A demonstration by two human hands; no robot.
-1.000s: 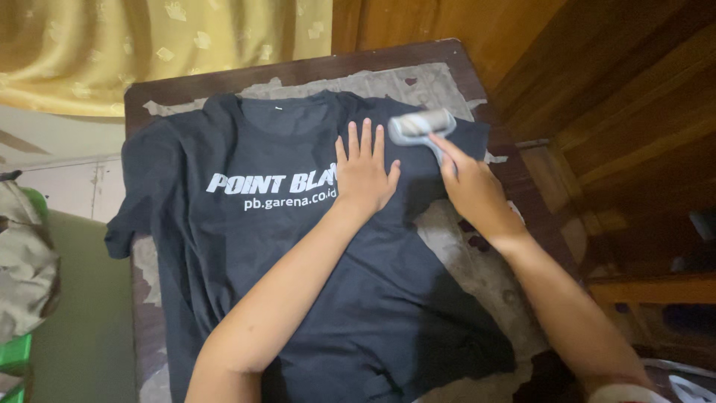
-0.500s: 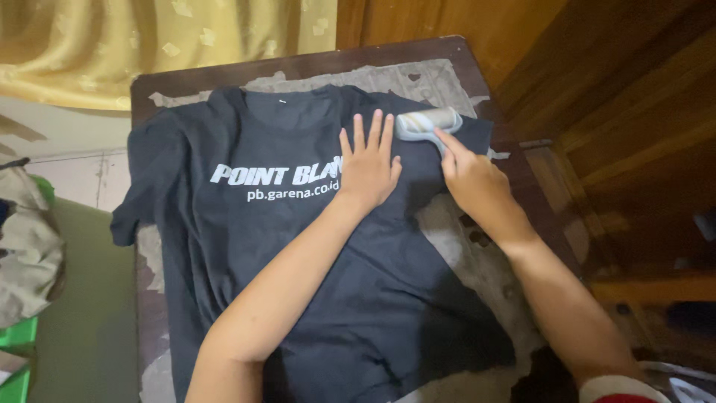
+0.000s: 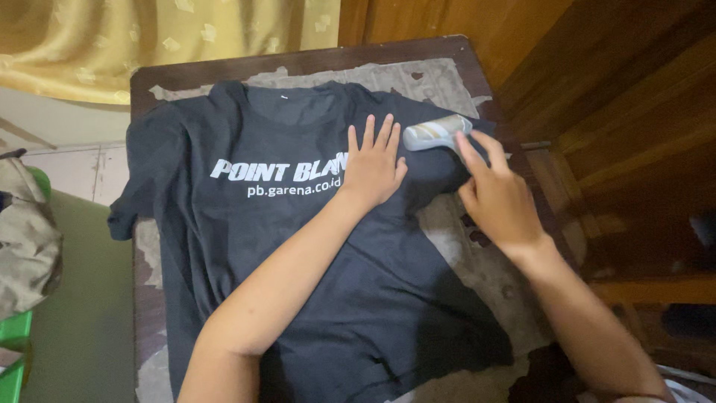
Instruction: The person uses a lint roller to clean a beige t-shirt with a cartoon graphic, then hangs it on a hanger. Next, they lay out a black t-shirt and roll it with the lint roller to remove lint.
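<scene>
A black T-shirt (image 3: 253,246) with white lettering on its chest lies spread flat on a dark wooden table (image 3: 313,60). My left hand (image 3: 371,168) presses flat on the shirt's chest, fingers apart, holding nothing. My right hand (image 3: 498,195) grips the handle of a grey lint roller (image 3: 434,134), whose drum rests on the shirt's shoulder and sleeve just right of my left fingertips.
Worn grey covering (image 3: 470,261) shows on the table around the shirt. A yellow curtain (image 3: 149,37) hangs behind. Wooden panelling and furniture (image 3: 634,149) stand close on the right. A green surface (image 3: 74,313) and a bundle of cloth (image 3: 26,239) are on the left.
The roller has slid slightly down and to the right along the shoulder, and my right hand has drawn back with it. My left hand stays pressed on the chest.
</scene>
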